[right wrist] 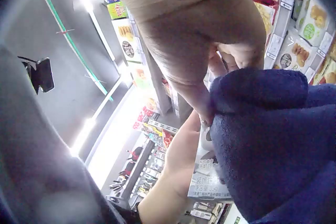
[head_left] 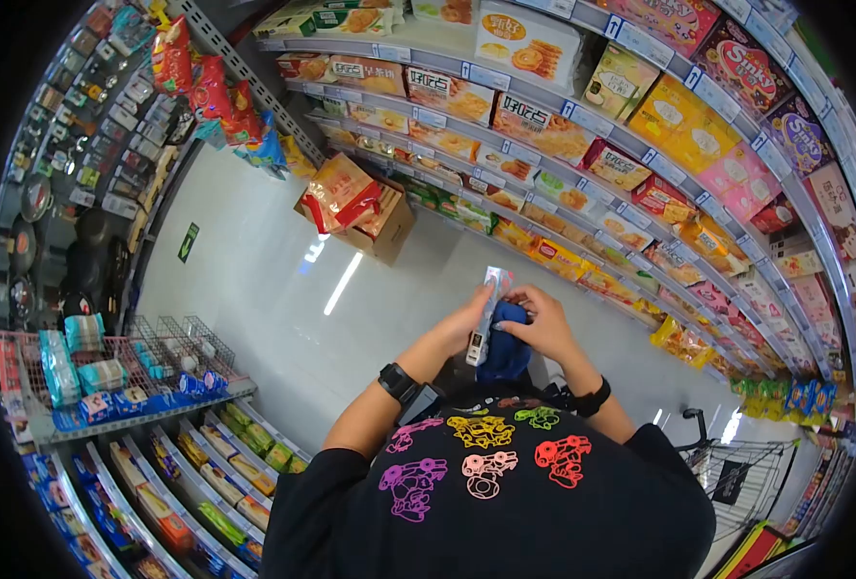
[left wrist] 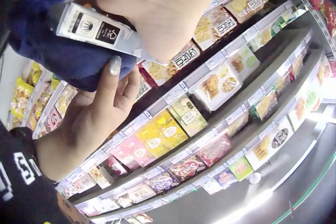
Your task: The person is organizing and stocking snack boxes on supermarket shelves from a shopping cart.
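Note:
My left hand (head_left: 466, 323) grips a slim silver-white box (head_left: 486, 318), held upright in front of my body. A dark blue, fuzzy cloth item (head_left: 507, 345) hangs right beside the box. My right hand (head_left: 543, 326) pinches the top of that cloth, its fingers close to the box. In the left wrist view the box (left wrist: 97, 29) shows small dark printed panels and lies across the cloth (left wrist: 47, 45). The right wrist view has folds of the cloth (right wrist: 278, 145) covering part of the box (right wrist: 206, 174), which bears printed characters.
Shelves of boxed biscuits (head_left: 543, 125) run along the front and right. An open carton (head_left: 384, 222) with red packs stands on the floor ahead. Wire baskets (head_left: 172, 347) and snack shelves are at lower left. A shopping cart (head_left: 751, 478) stands at lower right.

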`<action>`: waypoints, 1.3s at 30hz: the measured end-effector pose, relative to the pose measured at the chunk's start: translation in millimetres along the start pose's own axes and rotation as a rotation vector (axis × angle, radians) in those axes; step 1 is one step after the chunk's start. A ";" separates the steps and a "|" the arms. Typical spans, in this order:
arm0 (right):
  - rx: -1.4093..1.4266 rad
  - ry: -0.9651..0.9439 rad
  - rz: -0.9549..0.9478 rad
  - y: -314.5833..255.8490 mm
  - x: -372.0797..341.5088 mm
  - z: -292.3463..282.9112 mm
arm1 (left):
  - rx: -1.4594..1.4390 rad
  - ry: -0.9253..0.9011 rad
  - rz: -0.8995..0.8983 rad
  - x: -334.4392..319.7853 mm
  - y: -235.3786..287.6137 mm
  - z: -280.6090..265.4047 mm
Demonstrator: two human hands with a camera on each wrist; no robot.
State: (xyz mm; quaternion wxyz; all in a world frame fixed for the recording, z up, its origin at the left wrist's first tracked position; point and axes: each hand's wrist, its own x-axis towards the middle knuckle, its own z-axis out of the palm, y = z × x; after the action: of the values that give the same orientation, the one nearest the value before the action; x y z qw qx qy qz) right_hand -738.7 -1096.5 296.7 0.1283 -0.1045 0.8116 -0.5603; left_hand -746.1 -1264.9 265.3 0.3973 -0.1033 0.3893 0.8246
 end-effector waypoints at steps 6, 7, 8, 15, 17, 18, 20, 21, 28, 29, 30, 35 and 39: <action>0.004 -0.047 0.005 -22.9 16.7 25.5 | 0.059 0.060 -0.002 -22.6 19.5 -24.3; -0.002 -0.054 -0.010 -22.8 21.0 28.5 | 0.033 0.051 0.014 -23.3 20.0 -29.1; -0.015 -0.070 -0.016 -23.7 24.9 31.6 | 0.008 0.043 0.028 -24.0 19.4 -34.9; -0.052 -0.154 -0.117 -44.7 54.8 60.0 | 0.041 0.165 0.139 -48.0 45.5 -58.6; -0.082 -0.178 -0.179 -47.7 63.9 66.2 | 0.002 0.157 0.113 -61.8 54.4 -58.7; -0.089 -0.193 -0.205 -50.0 68.2 70.9 | -0.011 0.192 0.117 -68.5 58.8 -57.2; -0.114 -0.219 -0.236 -56.2 73.9 78.8 | -0.045 0.216 0.121 -72.4 55.4 -72.5; -0.121 -0.234 -0.251 -59.1 76.5 81.9 | -0.061 0.223 0.123 -74.8 56.9 -75.3; -0.144 -0.232 -0.235 -60.1 81.1 86.2 | -0.123 0.175 0.185 -62.5 48.4 -90.3; -0.135 -0.217 -0.224 -54.8 79.5 85.0 | -0.121 0.170 0.173 -59.3 45.5 -92.8; -0.124 -0.198 -0.214 -49.4 78.2 84.4 | -0.110 0.178 0.172 -55.8 43.4 -93.9; 0.082 -0.041 -0.108 -24.2 71.2 91.1 | -0.065 0.254 0.167 -53.6 34.0 -84.8; 0.258 0.142 0.080 -16.0 72.5 95.1 | -0.058 0.240 0.054 -64.6 32.7 -77.2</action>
State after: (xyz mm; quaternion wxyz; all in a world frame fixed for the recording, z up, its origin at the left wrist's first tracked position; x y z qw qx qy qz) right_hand -775.9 -1208.8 272.8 0.1050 -0.0147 0.7435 -0.6602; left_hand -738.0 -1370.4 262.5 0.3224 -0.2022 0.4126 0.8276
